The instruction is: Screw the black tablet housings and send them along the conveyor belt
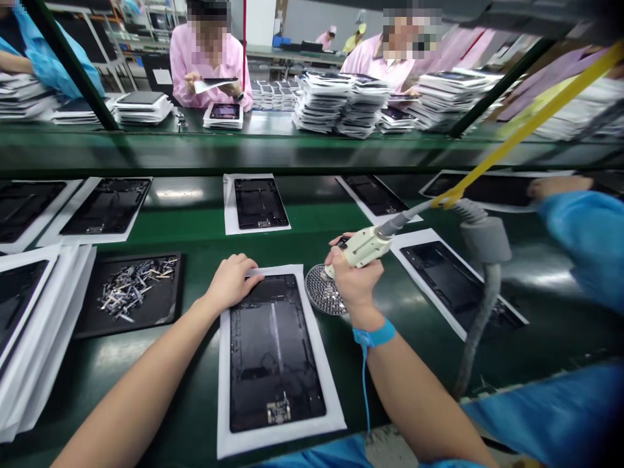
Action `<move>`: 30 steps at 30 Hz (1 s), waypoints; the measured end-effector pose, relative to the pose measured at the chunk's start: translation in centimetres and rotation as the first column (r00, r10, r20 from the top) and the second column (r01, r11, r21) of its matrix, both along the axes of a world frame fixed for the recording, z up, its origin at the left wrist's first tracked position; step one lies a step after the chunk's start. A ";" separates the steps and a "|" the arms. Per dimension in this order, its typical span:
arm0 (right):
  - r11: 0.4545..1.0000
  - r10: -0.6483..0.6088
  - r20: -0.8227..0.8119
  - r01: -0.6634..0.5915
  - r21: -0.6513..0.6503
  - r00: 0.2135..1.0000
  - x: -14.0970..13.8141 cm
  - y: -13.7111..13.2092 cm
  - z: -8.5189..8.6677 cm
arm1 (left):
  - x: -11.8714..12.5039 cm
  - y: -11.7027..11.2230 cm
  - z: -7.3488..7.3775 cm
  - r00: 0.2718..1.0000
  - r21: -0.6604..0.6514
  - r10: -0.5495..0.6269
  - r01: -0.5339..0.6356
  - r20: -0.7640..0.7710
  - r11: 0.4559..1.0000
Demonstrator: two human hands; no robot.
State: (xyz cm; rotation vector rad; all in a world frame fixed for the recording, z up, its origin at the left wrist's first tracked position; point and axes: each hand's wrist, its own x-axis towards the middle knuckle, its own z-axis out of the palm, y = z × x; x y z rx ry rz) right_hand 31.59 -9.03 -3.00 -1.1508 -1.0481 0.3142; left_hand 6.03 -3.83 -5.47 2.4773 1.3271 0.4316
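A black tablet back shell (273, 354) lies on a white sheet (225, 390) on the green belt in front of me. My left hand (231, 281) rests curled on the shell's top left corner, pressing it down. My right hand (353, 276) is closed round a cream electric screwdriver (363, 247), whose tip points down at a round screw dish (322, 292) just right of the shell. A blue wrist strap (374, 336) circles my right wrist.
A black tray of small metal parts (130, 294) sits to the left, beside stacked white sheets (34, 325). More shells on sheets (258, 203) lie along the belt. A co-worker's blue sleeve (585, 240) reaches in at right. People in pink work behind stacks (322, 101).
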 end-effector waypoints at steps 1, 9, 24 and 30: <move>1.000 -0.001 -0.005 0.001 -0.001 1.000 0.0 0.0 -0.1 | 0.0 0.0 0.0 1.000 -0.004 -0.002 0.002 -0.002 1.000; 1.000 0.008 -0.035 -0.007 0.027 0.999 -0.2 -0.2 1.1 | 0.0 1.0 0.2 0.997 -0.045 -0.076 0.075 -0.009 0.996; 0.752 0.632 -0.167 -0.651 -0.106 0.757 -8.0 -9.5 0.1 | -2.3 -2.7 0.2 0.957 0.198 0.169 -0.218 0.235 0.956; 0.750 0.647 -0.084 -0.652 -0.109 0.758 -7.8 -9.8 -0.6 | -3.9 -5.8 -0.5 0.941 0.089 0.237 -0.265 0.241 0.960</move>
